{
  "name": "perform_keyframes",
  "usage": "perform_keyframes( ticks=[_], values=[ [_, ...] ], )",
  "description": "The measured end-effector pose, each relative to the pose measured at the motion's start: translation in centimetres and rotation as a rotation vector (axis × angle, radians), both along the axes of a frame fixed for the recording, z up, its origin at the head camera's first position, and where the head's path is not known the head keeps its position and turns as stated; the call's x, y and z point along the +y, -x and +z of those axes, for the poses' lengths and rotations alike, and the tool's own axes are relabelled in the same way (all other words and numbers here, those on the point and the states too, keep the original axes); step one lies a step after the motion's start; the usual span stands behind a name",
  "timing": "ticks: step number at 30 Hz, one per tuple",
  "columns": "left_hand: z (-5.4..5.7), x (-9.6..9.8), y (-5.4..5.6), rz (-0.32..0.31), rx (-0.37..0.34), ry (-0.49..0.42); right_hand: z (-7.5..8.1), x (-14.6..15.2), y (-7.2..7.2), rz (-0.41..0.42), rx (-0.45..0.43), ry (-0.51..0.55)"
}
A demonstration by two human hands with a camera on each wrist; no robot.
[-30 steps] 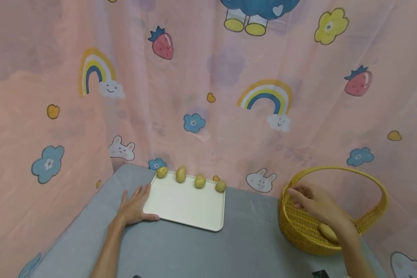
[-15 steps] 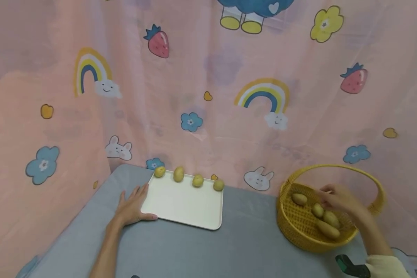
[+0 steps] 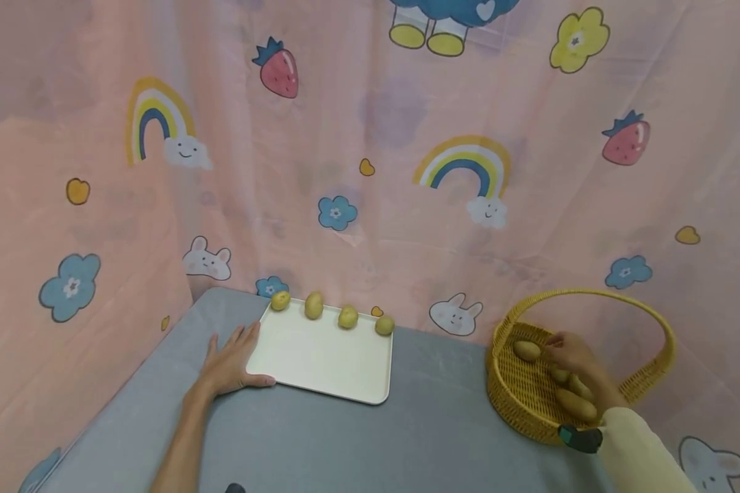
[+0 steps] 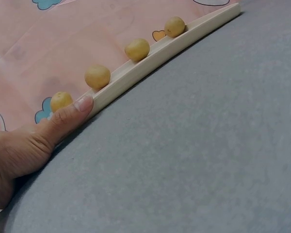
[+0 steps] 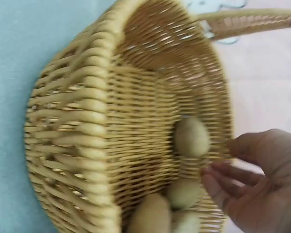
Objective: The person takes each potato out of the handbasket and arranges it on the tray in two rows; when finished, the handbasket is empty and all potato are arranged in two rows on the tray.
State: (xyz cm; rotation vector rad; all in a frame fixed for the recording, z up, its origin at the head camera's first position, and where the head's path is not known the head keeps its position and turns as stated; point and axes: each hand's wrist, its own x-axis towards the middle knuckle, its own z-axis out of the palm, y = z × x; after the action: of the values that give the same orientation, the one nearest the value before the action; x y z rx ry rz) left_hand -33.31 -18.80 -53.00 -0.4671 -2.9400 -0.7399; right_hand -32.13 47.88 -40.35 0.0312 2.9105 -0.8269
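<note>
My left hand [image 3: 229, 363] lies with fingers spread at the left end of a white tray [image 3: 321, 356]. Its thumb touches the front edge, as the left wrist view also shows. Several potatoes stand in a row along the tray's back edge, among them an oval potato [image 3: 314, 305] and a rounder potato [image 4: 174, 26]. Over the far part of a yellow wicker basket [image 5: 94, 116] hovers my right hand [image 5: 262, 182], thumb and fingers apart and nothing between them. Just beside its fingertips is a potato [image 5: 191, 137]; a long potato [image 5: 151, 216] and others lie lower in the basket.
The basket's tall handle [image 3: 598, 293] arches over the right side. Grey cloth [image 3: 444, 411] covers the table between tray and basket. A pink printed curtain [image 3: 370, 246] hangs right behind the table. A dark device [image 3: 581, 438] sits at my right wrist.
My right hand went from the basket's left rim toward its right, then back slightly left and lower, close to the far potato. My left hand stays at the tray; the head view shifted slightly.
</note>
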Motion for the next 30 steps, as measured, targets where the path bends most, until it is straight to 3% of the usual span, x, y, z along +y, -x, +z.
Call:
perform_keyframes(
  ticks=[4, 6, 9, 16, 21, 26, 30],
  values=[
    [0.1, -0.1, 0.0, -0.003, 0.011, 0.003, -2.0, 0.1, 0.7, 0.021, -0.056, -0.038],
    [0.0, 0.0, 0.0, -0.008, 0.014, 0.004, -2.3, -0.2, 0.8, 0.02, -0.115, -0.024],
    [-0.1, 0.0, 0.2, -0.016, 0.022, 0.009, -2.5, -0.5, 0.9, 0.023, -0.135, -0.037],
    [-0.1, -0.3, 0.6, -0.007, 0.029, 0.012, -2.9, -2.0, 1.6, 0.054, -0.009, -0.062],
    [-0.4, -0.4, 0.6, -0.008, 0.023, 0.013, -3.4, -2.7, 2.3, 0.069, 0.027, -0.05],
    [-0.7, -0.3, 0.6, -0.001, 0.016, 0.015, -4.1, -2.9, 3.1, 0.149, 0.075, -0.167],
    [-0.7, -0.3, 0.5, 0.001, 0.012, 0.004, -4.2, -3.2, 3.4, 0.139, 0.059, -0.174]
  ],
)
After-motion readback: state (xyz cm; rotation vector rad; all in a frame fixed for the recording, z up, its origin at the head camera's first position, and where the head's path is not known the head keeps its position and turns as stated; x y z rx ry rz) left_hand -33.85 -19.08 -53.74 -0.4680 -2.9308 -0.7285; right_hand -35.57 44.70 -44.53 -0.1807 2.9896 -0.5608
